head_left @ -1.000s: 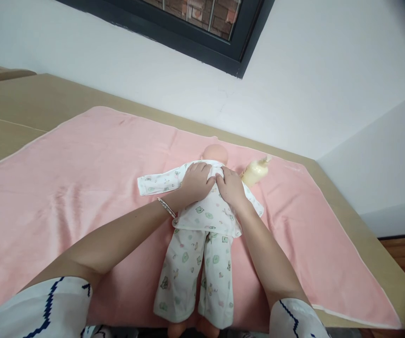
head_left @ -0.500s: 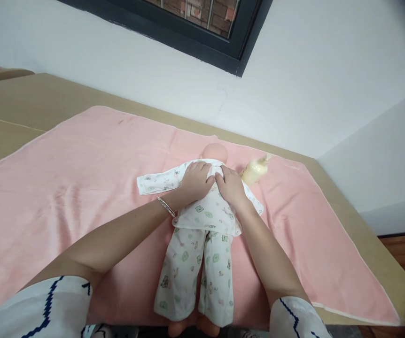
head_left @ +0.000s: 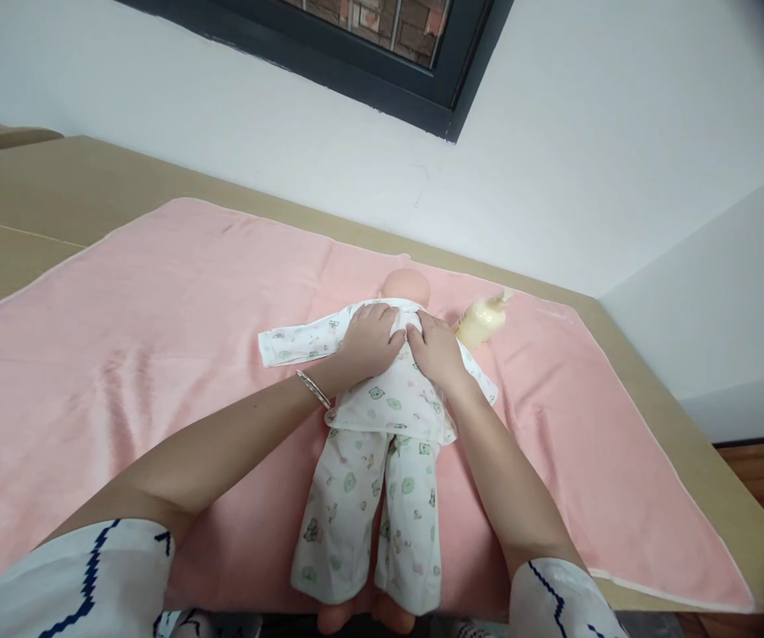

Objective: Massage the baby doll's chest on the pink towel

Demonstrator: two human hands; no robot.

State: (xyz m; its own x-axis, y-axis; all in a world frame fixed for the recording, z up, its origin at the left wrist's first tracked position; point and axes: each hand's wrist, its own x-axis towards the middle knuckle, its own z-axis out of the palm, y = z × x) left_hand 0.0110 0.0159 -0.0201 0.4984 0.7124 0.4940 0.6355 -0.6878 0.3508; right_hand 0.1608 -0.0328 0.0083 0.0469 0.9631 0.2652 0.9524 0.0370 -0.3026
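- Doll (head_left: 382, 421), in patterned white clothing: lies lengthwise at the centre of the frame on a pink blanket (head_left: 189, 337).
- Feet (head_left: 335, 618): at the bottom edge, below the trousers (head_left: 348, 505); the person's sleeves occupy both lower corners.
- Bracelet (head_left: 314, 388): on the left wrist, left of centre.
- Left hand (head_left: 370, 341) and right hand (head_left: 436, 354): palms down on the upper part of the top (head_left: 395, 390), fingers extended and closed around nothing, thumbs near each other.
- Bottle (head_left: 481, 321), pale yellow: right of centre, near the right hand, its upper end directed upper right.
- Doll's head (head_left: 407, 285): just beyond the hands.
- Wooden surface (head_left: 36, 186): upper left, under the blanket.
- White wall (head_left: 355, 159) with dark window frame (head_left: 452, 115): top of the frame.
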